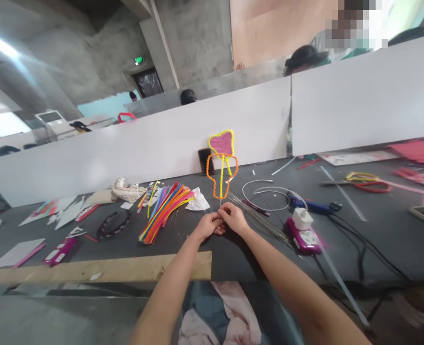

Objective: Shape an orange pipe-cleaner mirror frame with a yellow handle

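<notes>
Both hands meet over the dark table, pinching the thin stem under an orange pipe-cleaner outline [237,167]. The outline stands upright, wide above and narrow below, with a yellow strip [222,179] down its middle. My left hand [209,226] has its fingers closed at the stem's lower end. Close against it, my right hand [234,218] is closed on the same stem, slightly higher. Fingertips partly hide the grip. Just behind, a yellow pipe-cleaner shape filled with pink [222,143] is upright near the white partition, beside a black phone [205,162].
Left lie a bundle of coloured pipe cleaners [166,211], a braided headband [114,226] and a purple box [60,251]. Right are thin wires [265,223], a blue-handled tool [314,203], a purple power strip [307,239] with cables, and scissors [366,182]. A white partition [154,143] runs behind.
</notes>
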`<state>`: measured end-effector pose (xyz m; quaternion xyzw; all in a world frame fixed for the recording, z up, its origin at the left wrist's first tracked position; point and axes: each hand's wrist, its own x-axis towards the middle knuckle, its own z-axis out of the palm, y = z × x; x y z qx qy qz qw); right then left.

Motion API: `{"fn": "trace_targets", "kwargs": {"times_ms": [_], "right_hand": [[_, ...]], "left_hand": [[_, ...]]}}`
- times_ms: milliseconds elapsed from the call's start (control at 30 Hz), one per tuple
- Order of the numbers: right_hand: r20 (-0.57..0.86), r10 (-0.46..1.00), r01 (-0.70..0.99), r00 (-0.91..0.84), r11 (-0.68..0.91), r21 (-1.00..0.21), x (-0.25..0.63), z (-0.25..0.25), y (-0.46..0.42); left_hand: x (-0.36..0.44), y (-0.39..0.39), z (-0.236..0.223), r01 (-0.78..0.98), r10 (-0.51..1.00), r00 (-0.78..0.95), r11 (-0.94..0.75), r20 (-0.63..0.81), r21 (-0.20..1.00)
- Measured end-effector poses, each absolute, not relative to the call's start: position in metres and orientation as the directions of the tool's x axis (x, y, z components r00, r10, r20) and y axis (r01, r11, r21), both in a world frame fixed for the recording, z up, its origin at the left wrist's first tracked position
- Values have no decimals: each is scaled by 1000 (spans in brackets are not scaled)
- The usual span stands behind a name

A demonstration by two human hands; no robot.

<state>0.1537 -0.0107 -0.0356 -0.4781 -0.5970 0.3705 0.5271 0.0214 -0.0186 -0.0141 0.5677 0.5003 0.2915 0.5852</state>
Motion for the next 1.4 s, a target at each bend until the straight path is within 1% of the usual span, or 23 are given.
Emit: {"fn": "trace_targets", "kwargs": {"times_ms": [133,367,533,733,800,833,900,967,1033,1133,1233,1333,1400], "right_hand": [[271,963,157,-1,268,-951,153,-38,-9],[215,977,121,-8,214,-969,155,-43,-5],[194,981,74,-7,194,-978,159,-37,-3],[190,982,56,-2,190,-980,163,-29,-4],[199,980,91,-2,199,-976,164,-29,-4],[200,980,114,1,199,-973,164,-30,-4],[196,981,162,5,193,-968,165,-32,-3],[187,982,219,-15,186,-958,165,-35,-2],[174,983,273,-63,184,-944,166,-36,-2],[157,979,322,-132,192,-927,166,-35,-3],[168,977,349,-131,204,-915,166,-31,-5],[175,979,371,-101,201,-907,168,-29,-6],[148,983,405,-111,181,-896,169,-29,-6]], "left_hand": [[22,-18,-15,225,907,329,195,-263,955],[19,-16,-18,185,881,362,251,-303,950],[12,-13,-16,152,852,417,278,-317,948],[5,-10,-19,112,851,427,285,-305,952],[3,-10,-22,95,896,369,229,-248,969],[2,-9,-23,119,928,314,171,-200,978],[0,-8,-26,214,978,191,42,-84,976],[-2,-7,-29,321,993,118,-59,22,945],[-4,-6,-30,421,984,115,-174,138,890],[-3,-6,-31,556,939,206,-344,276,757],[0,-6,-31,579,917,255,-399,307,711],[3,-7,-30,575,918,244,-397,313,715],[4,-7,-30,576,921,245,-389,302,719]]}}
